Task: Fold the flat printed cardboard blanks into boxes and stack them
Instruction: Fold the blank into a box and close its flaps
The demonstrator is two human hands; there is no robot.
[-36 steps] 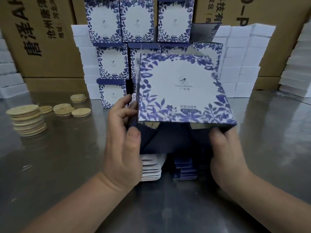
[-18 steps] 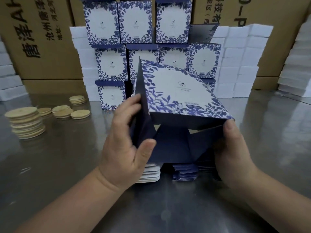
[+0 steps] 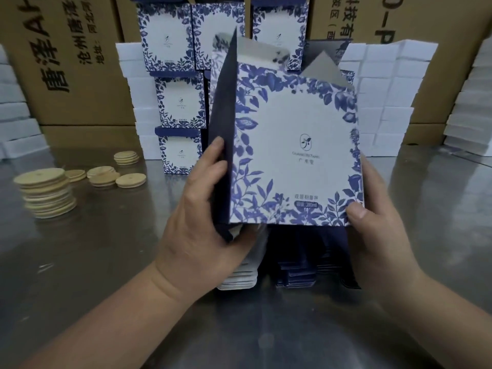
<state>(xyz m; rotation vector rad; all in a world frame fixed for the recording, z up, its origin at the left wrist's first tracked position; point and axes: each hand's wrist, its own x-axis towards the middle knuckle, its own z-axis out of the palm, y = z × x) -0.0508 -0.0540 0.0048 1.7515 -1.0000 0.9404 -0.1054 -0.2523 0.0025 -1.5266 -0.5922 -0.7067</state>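
Between both hands stands an upright white box with blue leaf print (image 3: 292,155), its printed face toward me and its grey top flaps standing open. My left hand (image 3: 202,222) grips its dark blue left side and bottom corner. My right hand (image 3: 378,222) holds the lower right edge, thumb on the printed face. Under the box, a pile of flat blanks (image 3: 295,275) lies on the steel table (image 3: 106,262). Behind it rises a stack of folded boxes (image 3: 181,102), three rows high.
Round wooden lids (image 3: 46,193) sit stacked and scattered at the left of the table. White foam blocks (image 3: 386,89) are piled behind and at the right and left edges. Large brown cartons (image 3: 74,62) wall off the back.
The box was tipped with its dark bottom flaps toward me; now it stands upright with the printed face toward me. Both hands shifted to its lower sides.
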